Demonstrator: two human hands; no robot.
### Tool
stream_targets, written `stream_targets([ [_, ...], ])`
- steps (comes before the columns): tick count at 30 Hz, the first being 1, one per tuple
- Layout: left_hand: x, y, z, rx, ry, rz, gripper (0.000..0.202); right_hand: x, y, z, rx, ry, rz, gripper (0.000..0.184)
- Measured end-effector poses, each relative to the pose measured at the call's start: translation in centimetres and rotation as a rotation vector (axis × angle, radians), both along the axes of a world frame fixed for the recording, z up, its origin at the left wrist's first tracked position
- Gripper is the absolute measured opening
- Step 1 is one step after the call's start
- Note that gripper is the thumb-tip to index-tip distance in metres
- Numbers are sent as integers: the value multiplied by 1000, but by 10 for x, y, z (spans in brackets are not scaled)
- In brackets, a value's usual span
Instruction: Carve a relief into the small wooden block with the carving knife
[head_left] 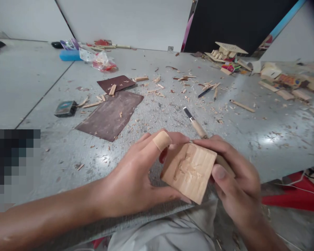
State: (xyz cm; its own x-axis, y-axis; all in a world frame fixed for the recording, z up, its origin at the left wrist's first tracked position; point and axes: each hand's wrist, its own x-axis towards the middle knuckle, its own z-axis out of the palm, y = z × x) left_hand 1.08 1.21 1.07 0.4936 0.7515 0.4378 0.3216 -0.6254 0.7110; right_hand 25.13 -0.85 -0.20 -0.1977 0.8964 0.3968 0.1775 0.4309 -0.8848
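both hands pinch a square pale carved wood block [188, 171]: left grip [136, 174] bandaged, right grip [235, 174] also clasps a wooden-handled carving knife [196, 124].

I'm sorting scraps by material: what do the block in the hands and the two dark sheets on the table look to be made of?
The block looks like pale, unfinished wood: straight grain lines, a matte face and a rough carved recess. The left hand and right hand both grip it. The two dark sheets look like brown sandpaper, thin, flat and dull, though their grit is too fine to confirm.
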Motion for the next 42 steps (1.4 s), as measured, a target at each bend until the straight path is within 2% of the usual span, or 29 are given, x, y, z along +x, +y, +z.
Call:
stream_targets([
  [5,3,-7,6,-57,12,47,68,1,-1,-4,-44,17,-3,29],
  [17,1,-4,7,-60,-5,8,77,2,-5,-4,-59,-2,-10,31],
  [26,-1,0,3,11,12,-27,78,1,-5,-8,-66,20,-1,30],
  [29,-4,8,0,55,35,-85,78,3,-2,-9,-59,14,-48,29],
  [32,-7,19,-2,53,136,-159,70,16,4,-2,-12,26,-151,28],
  [34,-10,28,-4,-1,215,-204,66,34,9,10,51,8,-194,29],
  [36,-12,34,-8,-48,267,-251,65,54,13,26,48,-92,-238,38],
  [37,-12,37,-10,-60,283,-268,66,64,15,35,102,-179,-215,37],
  [38,-12,39,-12,-63,293,-281,66,72,16,44,180,-325,-123,32],
  [40,-13,41,-16,-67,313,-299,65,79,19,57,188,-658,15,24],
  [42,-12,41,-19,-63,332,-312,67,75,21,64,196,-757,246,28],
])
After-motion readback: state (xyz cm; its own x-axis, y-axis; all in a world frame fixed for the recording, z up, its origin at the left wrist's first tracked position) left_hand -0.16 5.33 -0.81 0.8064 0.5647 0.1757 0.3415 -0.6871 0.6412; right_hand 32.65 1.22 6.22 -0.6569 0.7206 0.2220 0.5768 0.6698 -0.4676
